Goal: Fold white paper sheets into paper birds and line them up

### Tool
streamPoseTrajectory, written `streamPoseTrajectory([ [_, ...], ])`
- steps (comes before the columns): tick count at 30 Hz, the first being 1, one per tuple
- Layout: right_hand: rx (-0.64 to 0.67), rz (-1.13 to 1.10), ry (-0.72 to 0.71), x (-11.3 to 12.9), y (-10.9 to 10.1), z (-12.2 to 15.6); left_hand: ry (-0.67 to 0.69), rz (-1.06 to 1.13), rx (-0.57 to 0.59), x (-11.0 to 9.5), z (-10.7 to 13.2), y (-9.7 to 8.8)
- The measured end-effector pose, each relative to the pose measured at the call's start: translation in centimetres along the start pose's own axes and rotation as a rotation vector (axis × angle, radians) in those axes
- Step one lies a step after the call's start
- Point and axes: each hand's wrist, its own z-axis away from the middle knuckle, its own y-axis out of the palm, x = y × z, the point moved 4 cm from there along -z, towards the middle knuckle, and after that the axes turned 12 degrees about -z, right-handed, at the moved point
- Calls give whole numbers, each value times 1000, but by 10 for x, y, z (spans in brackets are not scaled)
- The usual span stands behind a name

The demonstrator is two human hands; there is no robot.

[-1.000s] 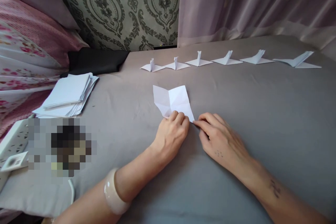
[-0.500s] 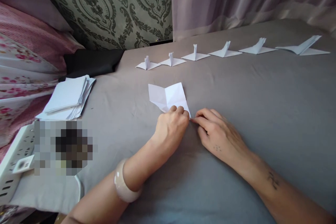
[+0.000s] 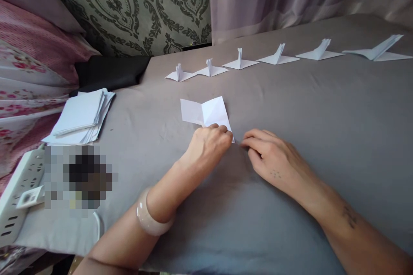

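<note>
White paper (image 3: 215, 110) (creased down the middle) lies open.

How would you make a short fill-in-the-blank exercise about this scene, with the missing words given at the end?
1. The left hand covers the near part of the creased sheet, which is ____ in colour.
2. The pale bangle is worn on the person's ____ arm.
3. Near the sheet's corner, the right hand has its palm facing ____.
4. Beyond the sheet, ____ folded paper pieces stand in a row.

Missing words: white; left; down; six.
</note>
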Motion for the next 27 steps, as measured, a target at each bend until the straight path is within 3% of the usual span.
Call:
streamPoseTrajectory([
  [8, 54, 162, -94, 7, 3, 0, 24, -1, -33, 1, 1, 3],
  [15, 72, 225, -92, 9, 4, 0, 39, -10, -3, 1, 2, -2],
  [23, 84, 135, -76, 4, 5, -2, 40, -34, -19, 1, 3, 0],
  [27, 25, -13, 12, -2, 3, -6, 49, -45, -55, 1, 3, 1],
])
